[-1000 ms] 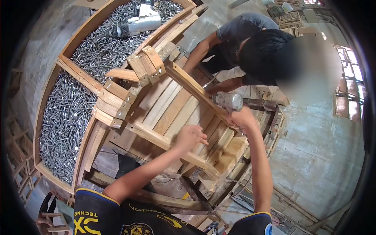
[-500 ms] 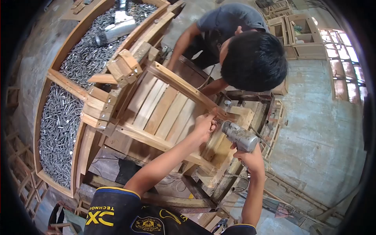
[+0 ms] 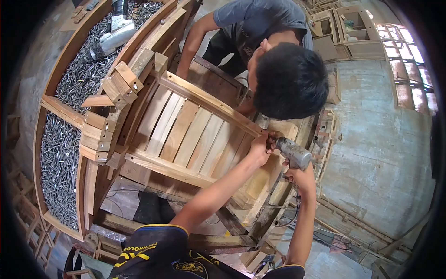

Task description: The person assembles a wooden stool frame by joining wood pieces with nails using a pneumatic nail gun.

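My right hand (image 3: 301,177) grips a grey metal pistol-grip power driver (image 3: 294,153) by its handle, nose pointing left. Just beyond that nose, my left hand (image 3: 261,149) has its fingers pinched together at the right end of the far rail (image 3: 211,106). Whatever sits between those fingers is too small to make out. The rail belongs to a slatted wooden frame (image 3: 183,135) lying flat, with a near rail (image 3: 169,168) parallel to it. My left forearm crosses over the near rail's right part and hides it.
A long wooden tray (image 3: 60,111) of screws runs along the left, another metal power tool (image 3: 116,36) lying in it. Short wood blocks (image 3: 100,132) stand stacked on its edge. Across the frame a co-worker (image 3: 269,28) leans in, head close to my hands. Cabinets (image 3: 355,28) stand behind.
My left hand and the driver have moved right and slightly up, to the far rail's end. The frame and tray appear further left. The co-worker's head is lower and nearer my hands.
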`<state>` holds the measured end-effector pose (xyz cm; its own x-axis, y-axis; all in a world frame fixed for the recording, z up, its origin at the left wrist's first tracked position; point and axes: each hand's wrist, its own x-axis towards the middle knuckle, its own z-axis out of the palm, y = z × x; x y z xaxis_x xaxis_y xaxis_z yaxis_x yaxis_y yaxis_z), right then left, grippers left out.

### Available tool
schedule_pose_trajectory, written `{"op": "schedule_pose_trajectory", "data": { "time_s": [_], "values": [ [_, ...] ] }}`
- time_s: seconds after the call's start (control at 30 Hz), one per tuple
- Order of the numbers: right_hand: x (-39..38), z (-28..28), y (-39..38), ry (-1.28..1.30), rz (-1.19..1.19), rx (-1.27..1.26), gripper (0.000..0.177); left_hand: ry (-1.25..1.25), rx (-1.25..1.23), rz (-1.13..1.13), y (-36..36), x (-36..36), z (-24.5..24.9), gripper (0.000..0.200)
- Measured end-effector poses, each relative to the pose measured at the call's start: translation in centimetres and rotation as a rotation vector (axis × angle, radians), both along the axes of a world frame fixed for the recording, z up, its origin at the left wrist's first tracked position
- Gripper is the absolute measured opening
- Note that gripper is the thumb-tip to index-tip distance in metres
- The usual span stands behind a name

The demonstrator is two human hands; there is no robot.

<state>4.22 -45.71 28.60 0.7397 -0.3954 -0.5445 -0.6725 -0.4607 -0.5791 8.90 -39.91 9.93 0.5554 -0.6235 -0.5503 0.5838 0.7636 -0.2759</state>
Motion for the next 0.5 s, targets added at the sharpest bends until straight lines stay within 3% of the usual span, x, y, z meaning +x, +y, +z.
{"op": "schedule_pose_trajectory", "data": {
  "time_s": [0.17, 0.5],
  "values": [
    [2.1, 0.1, -0.7, 0.071, 0.001, 0.037, 0.035, -0.005, -0.136, -0.007, -0.3, 0.3, -1.6, 0.03],
    [4.4, -0.8, -1.2, 0.157, 0.073, 0.023, 0.031, -0.059, 0.052, -0.197, 1.3, 0.2, -1.8, 0.025]
  ]
}}
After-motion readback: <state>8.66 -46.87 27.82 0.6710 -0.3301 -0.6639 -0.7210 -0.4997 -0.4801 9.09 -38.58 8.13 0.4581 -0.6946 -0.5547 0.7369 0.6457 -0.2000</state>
